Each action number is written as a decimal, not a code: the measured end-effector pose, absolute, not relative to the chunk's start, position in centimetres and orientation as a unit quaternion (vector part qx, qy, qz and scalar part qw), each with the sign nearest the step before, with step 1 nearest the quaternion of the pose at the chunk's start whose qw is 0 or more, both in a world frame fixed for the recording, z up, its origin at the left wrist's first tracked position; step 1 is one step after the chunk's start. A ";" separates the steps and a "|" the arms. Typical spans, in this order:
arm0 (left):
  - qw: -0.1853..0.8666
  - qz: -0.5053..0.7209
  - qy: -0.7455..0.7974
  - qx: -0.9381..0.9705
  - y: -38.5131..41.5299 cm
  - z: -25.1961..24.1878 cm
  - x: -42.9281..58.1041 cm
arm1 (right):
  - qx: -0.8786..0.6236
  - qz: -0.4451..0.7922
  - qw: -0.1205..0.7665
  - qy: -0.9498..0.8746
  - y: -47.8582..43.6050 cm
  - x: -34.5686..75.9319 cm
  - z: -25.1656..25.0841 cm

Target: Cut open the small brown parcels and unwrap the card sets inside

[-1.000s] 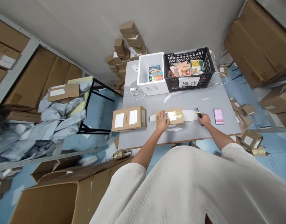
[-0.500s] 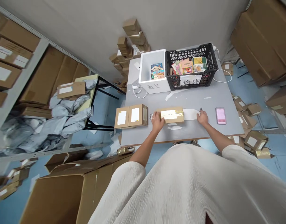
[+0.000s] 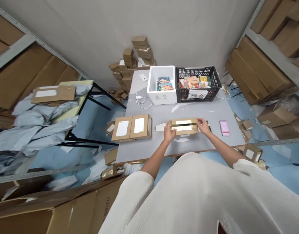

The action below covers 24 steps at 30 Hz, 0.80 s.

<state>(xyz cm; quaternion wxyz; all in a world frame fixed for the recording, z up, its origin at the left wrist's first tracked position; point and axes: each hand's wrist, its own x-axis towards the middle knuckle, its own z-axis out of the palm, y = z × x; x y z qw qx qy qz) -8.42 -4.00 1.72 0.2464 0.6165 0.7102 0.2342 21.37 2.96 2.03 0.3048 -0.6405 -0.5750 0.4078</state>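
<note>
Small carton (image 3: 184, 130) lies on the tabletop (image 3: 137, 152), near the front edge, a bit right of the middle. Dark slit runs along its top between the flaps; contents can't be made out. Left hand (image 3: 168, 131) is partly curled, holding the carton's left end. Right hand (image 3: 203, 126) is partly closed, fingers bent on the right end. Cutter (image 3: 209, 125) lies just beside the right hand, partly hidden. Phone (image 3: 224, 128) near the tabletop's right edge.

Back edge: white foam box (image 3: 161, 97), open top, a few picture books (image 3: 165, 85) inside. Touching its right side, black crate (image 3: 183, 97) toward the back right corner, holding more books (image 3: 194, 83), some upright or leaning; handwritten sign (image 3: 197, 94) on its front. Front left corner: two labelled cartons (image 3: 139, 125) side by side, contents hidden.
</note>
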 end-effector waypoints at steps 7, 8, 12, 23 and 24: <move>0.294 0.298 0.689 0.592 -4.1 1.0 -8.8 | -0.611 0.402 0.347 -0.587 5.4 20.1 4.6; 0.290 0.296 0.683 0.601 -4.1 0.9 -8.8 | -0.596 0.390 0.332 -0.619 5.8 19.8 4.9; 0.266 0.273 0.669 0.639 -4.1 1.0 -8.9 | -0.567 0.339 0.184 -0.728 7.1 19.3 5.4; 0.246 0.202 0.620 0.717 -6.1 4.6 -9.5 | -0.521 0.309 0.017 -0.795 8.5 19.5 5.0; 0.257 0.171 0.598 0.740 -6.3 4.8 -9.4 | -0.522 0.291 0.006 -0.802 8.2 19.2 4.9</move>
